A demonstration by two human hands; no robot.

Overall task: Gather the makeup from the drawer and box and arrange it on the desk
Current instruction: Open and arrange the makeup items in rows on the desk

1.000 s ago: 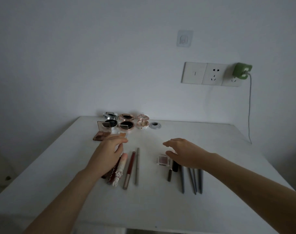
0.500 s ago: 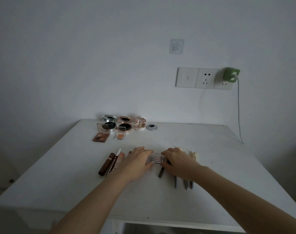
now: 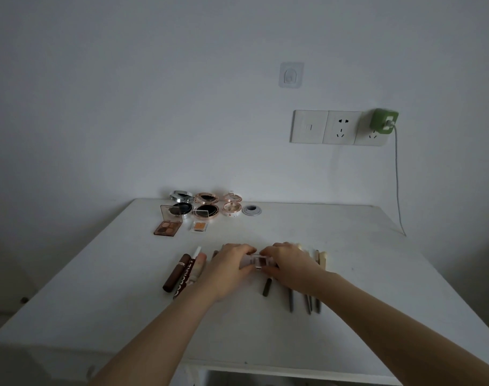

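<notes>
A small clear square eyeshadow case [image 3: 258, 261] sits mid-desk, held from both sides: my left hand [image 3: 229, 270] grips its left end and my right hand [image 3: 291, 267] its right end. Left of my hands lie a brown tube [image 3: 177, 272] and a lettered brown tube [image 3: 185, 278]. Under and behind my right hand lie several thin grey pencils [image 3: 291, 300] and a short dark stick [image 3: 266, 286]. At the desk's back stand open round compacts [image 3: 206, 210], a brown eyeshadow palette [image 3: 167, 228] and a small orange pan [image 3: 199, 226].
The white desk [image 3: 377, 268] meets the wall at the back. A grey cable grommet [image 3: 251, 210] sits beside the compacts. A green charger [image 3: 383, 121] is plugged into the wall sockets, its cord hanging down at the right. An opening shows under the desk's front edge.
My left hand left the tubes and moved right; my right hand shifted onto the small clear case. Both hands now hold that case between them. The view shifted slightly.
</notes>
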